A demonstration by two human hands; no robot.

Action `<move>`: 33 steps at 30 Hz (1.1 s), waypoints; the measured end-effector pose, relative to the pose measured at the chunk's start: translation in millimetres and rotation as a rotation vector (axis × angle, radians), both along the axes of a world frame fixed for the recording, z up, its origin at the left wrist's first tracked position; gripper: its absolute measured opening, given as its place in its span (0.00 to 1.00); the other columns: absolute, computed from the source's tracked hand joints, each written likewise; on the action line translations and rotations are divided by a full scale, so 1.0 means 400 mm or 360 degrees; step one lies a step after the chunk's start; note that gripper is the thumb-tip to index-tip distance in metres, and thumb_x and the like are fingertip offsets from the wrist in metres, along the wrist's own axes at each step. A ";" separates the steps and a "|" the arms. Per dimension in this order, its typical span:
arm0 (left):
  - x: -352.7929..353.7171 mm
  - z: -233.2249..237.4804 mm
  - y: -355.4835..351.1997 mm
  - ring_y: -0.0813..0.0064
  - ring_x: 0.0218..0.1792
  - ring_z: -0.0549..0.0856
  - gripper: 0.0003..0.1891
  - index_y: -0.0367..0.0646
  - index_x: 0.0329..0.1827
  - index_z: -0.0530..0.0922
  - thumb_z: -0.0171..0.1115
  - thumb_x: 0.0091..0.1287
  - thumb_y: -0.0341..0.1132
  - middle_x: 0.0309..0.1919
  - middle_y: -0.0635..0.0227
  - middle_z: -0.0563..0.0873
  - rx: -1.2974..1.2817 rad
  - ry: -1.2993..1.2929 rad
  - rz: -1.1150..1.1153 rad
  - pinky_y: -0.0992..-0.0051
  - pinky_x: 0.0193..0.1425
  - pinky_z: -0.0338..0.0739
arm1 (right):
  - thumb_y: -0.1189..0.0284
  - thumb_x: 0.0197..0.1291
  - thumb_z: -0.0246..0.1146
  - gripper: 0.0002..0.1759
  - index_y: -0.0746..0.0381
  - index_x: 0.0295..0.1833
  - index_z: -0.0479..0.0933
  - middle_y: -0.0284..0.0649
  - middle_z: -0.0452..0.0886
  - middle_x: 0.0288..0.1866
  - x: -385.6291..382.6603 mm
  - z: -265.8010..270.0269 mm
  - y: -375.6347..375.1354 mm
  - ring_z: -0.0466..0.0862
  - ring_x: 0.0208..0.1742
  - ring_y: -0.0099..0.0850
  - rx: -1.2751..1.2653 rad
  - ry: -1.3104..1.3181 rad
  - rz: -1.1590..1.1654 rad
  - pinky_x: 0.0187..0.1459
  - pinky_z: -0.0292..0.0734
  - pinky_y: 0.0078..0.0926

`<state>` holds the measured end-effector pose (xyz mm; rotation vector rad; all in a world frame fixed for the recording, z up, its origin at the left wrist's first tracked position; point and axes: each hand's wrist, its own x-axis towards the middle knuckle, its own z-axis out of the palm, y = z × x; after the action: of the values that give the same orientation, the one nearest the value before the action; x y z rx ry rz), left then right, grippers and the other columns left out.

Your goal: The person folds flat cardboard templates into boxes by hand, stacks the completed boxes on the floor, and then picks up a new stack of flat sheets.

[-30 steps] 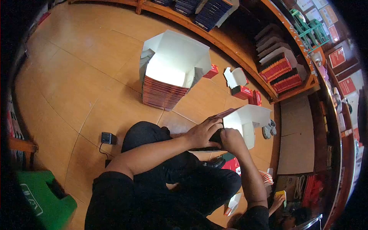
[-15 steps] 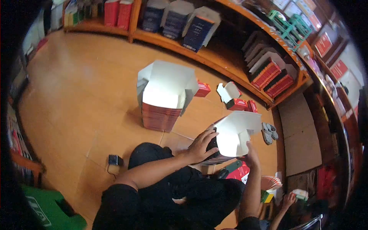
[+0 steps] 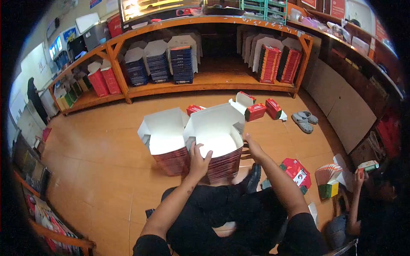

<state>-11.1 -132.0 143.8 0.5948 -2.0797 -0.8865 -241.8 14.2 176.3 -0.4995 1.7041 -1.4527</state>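
Note:
A tall stack of nested red boxes (image 3: 224, 164) with white insides stands in front of me, its top box open and lid flap raised. My left hand (image 3: 199, 161) grips its near left corner, thumb and fingers over the edge. On the opposite side, my right hand (image 3: 254, 149) holds the stack with its fingers spread against the wall; some fingertips are hard to see. A second stack of nested red boxes (image 3: 171, 163) stands close against the left of the first.
Several small red boxes (image 3: 255, 112) lie beyond the stacks, near grey clogs (image 3: 303, 121). A wooden shelf (image 3: 205, 87) holds blue and red box stacks. At right, a person (image 3: 358, 194) holds a small box, beside a stack of green-yellow boxes (image 3: 328, 190).
The held stack has moved left in view and now stands beside the other stack. My hands have moved with it. The view has tilted up, showing more of the shelf and room.

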 end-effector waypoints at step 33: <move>-0.009 0.103 0.027 0.64 0.35 0.78 0.18 0.41 0.31 0.79 0.73 0.56 0.47 0.32 0.65 0.78 -0.0931 -0.0651 -0.0084 0.68 0.37 0.76 | 0.64 0.70 0.60 0.11 0.62 0.45 0.78 0.35 0.82 0.39 -0.407 -0.139 0.167 0.83 0.36 0.23 -0.0243 0.0439 -0.0343 0.34 0.77 0.20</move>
<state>-14.5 -121.4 185.0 0.4229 -2.5756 -0.1511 -404.5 81.1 120.7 -0.6386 1.9180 -1.7429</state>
